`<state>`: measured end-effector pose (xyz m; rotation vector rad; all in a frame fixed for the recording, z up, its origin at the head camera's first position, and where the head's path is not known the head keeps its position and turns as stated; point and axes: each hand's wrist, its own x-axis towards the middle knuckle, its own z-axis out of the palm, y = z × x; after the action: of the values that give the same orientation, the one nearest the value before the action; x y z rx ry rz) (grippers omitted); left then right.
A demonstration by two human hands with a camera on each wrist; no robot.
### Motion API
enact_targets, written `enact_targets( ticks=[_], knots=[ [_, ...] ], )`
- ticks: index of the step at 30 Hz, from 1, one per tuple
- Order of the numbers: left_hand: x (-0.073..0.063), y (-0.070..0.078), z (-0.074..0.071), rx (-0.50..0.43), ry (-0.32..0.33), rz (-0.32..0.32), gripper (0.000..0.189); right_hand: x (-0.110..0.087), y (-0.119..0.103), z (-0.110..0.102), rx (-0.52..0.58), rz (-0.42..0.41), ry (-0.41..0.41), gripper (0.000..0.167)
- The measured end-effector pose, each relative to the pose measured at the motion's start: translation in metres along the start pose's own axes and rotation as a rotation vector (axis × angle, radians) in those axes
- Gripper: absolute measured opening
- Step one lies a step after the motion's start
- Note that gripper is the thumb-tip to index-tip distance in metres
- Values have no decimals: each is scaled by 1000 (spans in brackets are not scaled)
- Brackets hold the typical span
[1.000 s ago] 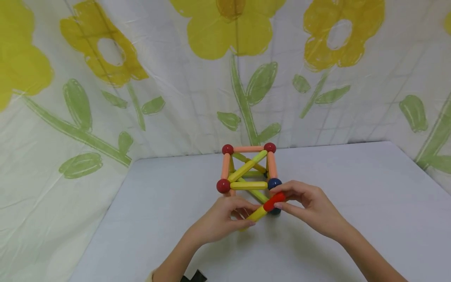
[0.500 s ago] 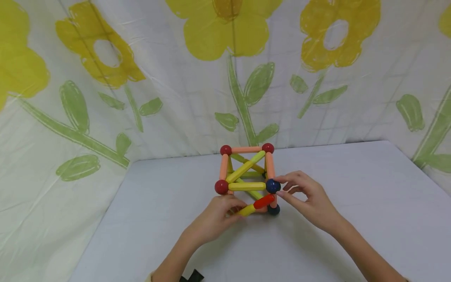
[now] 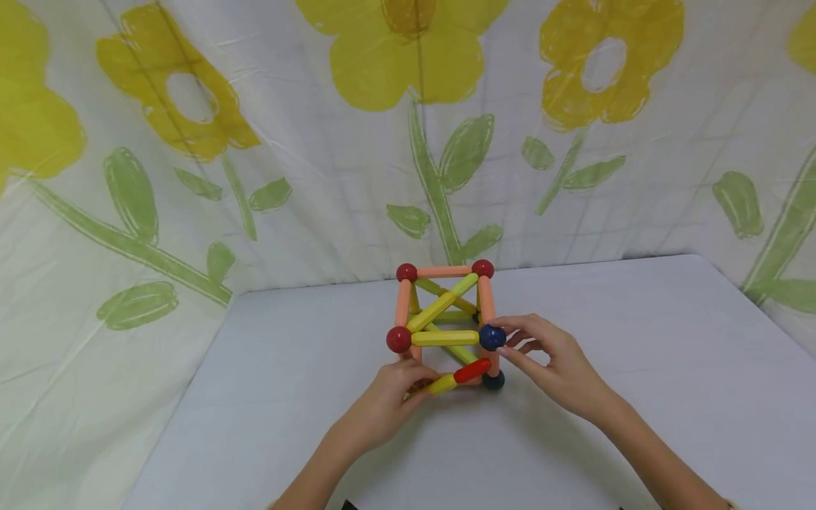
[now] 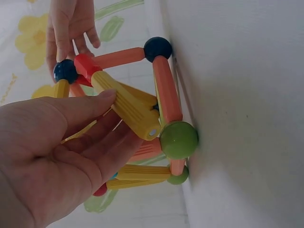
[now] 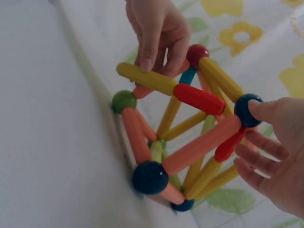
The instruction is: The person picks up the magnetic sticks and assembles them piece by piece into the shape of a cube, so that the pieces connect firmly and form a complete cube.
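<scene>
A cube-like frame of magnetic rods and balls stands on the table, with a yellow top front rod [image 3: 444, 338] and a red ball [image 3: 399, 339] at one corner. My left hand [image 3: 385, 402] pinches a yellow rod [image 4: 124, 105] in front of the frame. End to end with it sits a red rod [image 5: 199, 99], whose free end lies close to the upper front blue ball [image 5: 248, 110]; in the right wrist view a small gap shows between them. My right hand [image 3: 556, 363] holds that blue ball between thumb and fingers. Below it is another blue ball [image 5: 150, 177].
The frame rests on the white tabletop [image 3: 637, 340], near its back edge. Behind hangs a white cloth [image 3: 331, 212] painted with yellow flowers. A green ball [image 4: 179, 140] forms the lower front left corner. Diagonal rods cross inside the frame.
My right hand has let go of the red rod and taken hold of the upper blue ball. The joined rods in my left hand have shifted left, toward the frame.
</scene>
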<state>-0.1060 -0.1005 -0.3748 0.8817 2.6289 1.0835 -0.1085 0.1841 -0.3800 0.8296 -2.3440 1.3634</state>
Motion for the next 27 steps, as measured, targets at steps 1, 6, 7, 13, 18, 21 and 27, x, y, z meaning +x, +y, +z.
enact_targets(
  ticks=[1, 6, 7, 13, 18, 21, 27],
  knots=[
    [-1, 0, 0, -2, 3, 2, 22, 0, 0, 0, -1, 0, 0, 45],
    [-3, 1, 2, -5, 33, 17, 21, 0, 0, 0, -1, 4, -4, 45],
    [-3, 1, 2, -7, 40, 20, 21, 0, 0, 0, -1, 7, -4, 44],
    [-3, 1, 5, -20, 75, 27, 23, 0, 0, 1, -5, 25, -10, 43],
    [-5, -2, 11, -30, 125, 20, 23, 1, 0, 1, -2, 28, -20, 42],
    [-7, -4, 17, -38, 170, 25, 24, 1, 0, 2, 1, 26, -25, 41],
    [-7, -4, 23, -49, 217, 34, 24, 0, 1, 4, 35, 69, -32, 42]
  ],
)
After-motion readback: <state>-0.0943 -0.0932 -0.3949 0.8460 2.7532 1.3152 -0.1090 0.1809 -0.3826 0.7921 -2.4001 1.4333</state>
